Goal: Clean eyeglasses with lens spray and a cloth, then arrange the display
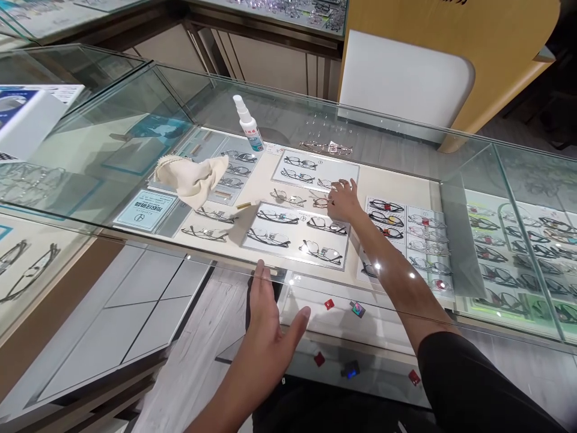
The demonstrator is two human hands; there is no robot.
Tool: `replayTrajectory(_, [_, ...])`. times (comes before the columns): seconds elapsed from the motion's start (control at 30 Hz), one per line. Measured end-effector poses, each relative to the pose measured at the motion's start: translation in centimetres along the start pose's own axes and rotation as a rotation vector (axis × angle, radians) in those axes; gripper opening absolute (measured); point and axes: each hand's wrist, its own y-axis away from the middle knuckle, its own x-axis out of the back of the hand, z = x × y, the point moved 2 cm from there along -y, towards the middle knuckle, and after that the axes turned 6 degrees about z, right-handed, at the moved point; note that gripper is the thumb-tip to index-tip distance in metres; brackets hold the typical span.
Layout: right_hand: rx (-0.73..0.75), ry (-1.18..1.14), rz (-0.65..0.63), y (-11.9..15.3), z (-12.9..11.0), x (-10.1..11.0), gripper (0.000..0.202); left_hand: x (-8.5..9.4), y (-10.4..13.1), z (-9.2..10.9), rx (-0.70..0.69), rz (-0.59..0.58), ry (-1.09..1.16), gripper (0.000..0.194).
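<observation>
My right hand (345, 199) reaches into the glass display case, its fingers curled at the right end of a pair of thin-rimmed eyeglasses (320, 201). The hand partly hides that pair. Just left of it lies another pair of eyeglasses (287, 197) on the cream shelf. Behind is a white display board (282, 174) with dark frames, and nearer me a second board (300, 242) carries several more. My left hand (270, 325) is open at the front edge of the case, thumb spread away from the fingers, holding nothing.
A white spray bottle (250, 127) stands near a crumpled cream cloth (193, 177) on the left. The glass top (396, 129) surrounds the work area. Small red tags (329, 304) lie near my body. More eyewear (426, 240) fills the right side.
</observation>
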Motion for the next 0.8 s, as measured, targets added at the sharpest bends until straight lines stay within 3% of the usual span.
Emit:
replayTrajectory(0.4, [0.029,0.008,-0.006,0.5,-0.6,-0.6,0.039,-0.1,-0.1,0.3,0.017,-0.001,0.024,0.108])
replayTrajectory(0.57, [0.026,0.003,-0.004,1.1,-1.4,1.0,0.037,0.0,-0.1,0.5,0.004,-0.004,0.028,0.11])
replayTrajectory(0.7, [0.056,-0.018,0.04,3.7,-4.7,3.9,0.04,0.1,-0.5,-0.6,-0.018,-0.024,0.015,0.112])
replayTrajectory(0.8, [0.118,-0.125,0.039,8.3,-8.7,5.9,0.038,-0.1,-0.9,-1.4,-0.061,-0.042,0.021,0.117])
